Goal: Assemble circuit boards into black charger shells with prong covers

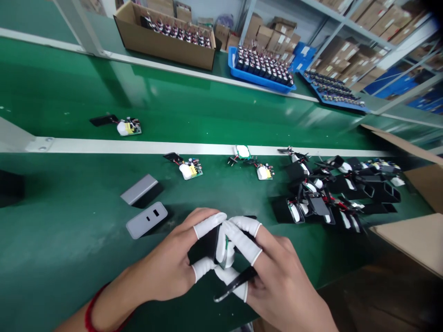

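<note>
My left hand, with white finger cots on thumb and forefinger, is closed around a black charger casing. At the mouth of this casing is a circuit board with white padding and a green edge. Fingers of my right hand, also in white cots, close on the board from the right. Lying across the right palm is a black tool with a bent tip, perhaps tweezers. How far the board sits inside the casing is hidden by the fingers.
Two grey-fronted chargers lie left of my hands. Loose circuit boards are spread along a white rail. A pile of black casings and boards lies right, beside cardboard flaps. Behind stand a cardboard box and blue trays.
</note>
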A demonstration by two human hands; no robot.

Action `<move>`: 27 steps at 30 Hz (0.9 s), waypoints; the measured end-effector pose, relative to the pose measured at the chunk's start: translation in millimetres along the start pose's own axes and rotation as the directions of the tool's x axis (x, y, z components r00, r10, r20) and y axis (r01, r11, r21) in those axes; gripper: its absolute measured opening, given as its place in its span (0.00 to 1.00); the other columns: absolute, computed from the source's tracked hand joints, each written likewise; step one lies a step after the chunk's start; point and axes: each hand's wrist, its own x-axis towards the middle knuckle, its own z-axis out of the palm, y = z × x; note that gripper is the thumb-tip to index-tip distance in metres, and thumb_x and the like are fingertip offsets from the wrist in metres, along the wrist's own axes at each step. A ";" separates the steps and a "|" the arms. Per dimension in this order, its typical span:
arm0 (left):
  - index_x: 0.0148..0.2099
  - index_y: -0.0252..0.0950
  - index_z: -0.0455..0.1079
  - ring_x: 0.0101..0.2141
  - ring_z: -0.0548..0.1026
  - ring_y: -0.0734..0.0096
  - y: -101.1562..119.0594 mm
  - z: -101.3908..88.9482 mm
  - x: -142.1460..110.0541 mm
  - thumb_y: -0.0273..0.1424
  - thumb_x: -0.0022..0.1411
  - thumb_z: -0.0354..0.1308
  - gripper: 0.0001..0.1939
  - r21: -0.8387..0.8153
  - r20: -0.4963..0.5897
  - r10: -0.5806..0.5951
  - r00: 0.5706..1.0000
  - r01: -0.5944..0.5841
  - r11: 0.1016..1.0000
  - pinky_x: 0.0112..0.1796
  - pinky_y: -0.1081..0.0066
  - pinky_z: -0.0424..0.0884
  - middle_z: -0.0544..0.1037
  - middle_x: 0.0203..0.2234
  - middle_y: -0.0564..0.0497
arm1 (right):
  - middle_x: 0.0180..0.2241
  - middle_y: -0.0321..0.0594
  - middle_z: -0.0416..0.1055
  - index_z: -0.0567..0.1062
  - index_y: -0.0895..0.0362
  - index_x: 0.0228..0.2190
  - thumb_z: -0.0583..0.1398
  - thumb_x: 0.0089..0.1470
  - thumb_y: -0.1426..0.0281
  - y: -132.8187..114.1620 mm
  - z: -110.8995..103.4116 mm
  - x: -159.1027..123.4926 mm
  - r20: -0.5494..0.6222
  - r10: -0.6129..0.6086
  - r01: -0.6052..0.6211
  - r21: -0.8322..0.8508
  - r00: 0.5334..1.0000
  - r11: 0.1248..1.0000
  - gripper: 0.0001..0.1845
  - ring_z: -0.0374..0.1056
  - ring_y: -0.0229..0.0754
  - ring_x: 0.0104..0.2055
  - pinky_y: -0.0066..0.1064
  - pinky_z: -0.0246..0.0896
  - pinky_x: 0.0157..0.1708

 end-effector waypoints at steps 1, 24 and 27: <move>0.64 0.44 0.55 0.55 0.70 0.60 0.1 -0.2 0.1 0.21 0.64 0.55 0.29 0.005 -0.002 -0.004 1.000 0.004 1.000 0.55 0.62 0.70 0.68 0.56 0.42 | 0.42 0.52 0.77 0.76 0.61 0.46 0.54 0.51 0.80 -0.4 0.3 2.3 0.004 -0.003 0.003 0.002 1.000 1.000 0.21 0.77 0.48 0.33 0.36 0.73 0.28; 0.62 0.38 0.59 0.59 0.70 0.47 -22.8 28.1 -9.5 0.33 0.58 0.64 0.32 0.122 -0.074 -0.249 0.966 0.257 0.959 0.55 0.55 0.73 0.68 0.61 0.39 | 0.44 0.47 0.79 0.74 0.60 0.49 0.64 0.56 0.60 -11.0 66.2 -17.1 0.280 0.659 -0.584 0.756 0.698 0.297 0.23 0.76 0.49 0.43 0.35 0.73 0.44; 0.64 0.38 0.58 0.60 0.68 0.48 -19.9 28.0 -8.3 0.33 0.58 0.64 0.33 0.135 -0.055 -0.312 0.948 0.317 0.939 0.57 0.56 0.71 0.66 0.63 0.39 | 0.45 0.47 0.79 0.75 0.59 0.48 0.65 0.55 0.58 -7.3 66.3 -16.6 0.325 0.678 -0.618 0.747 0.659 0.243 0.23 0.76 0.50 0.47 0.36 0.72 0.47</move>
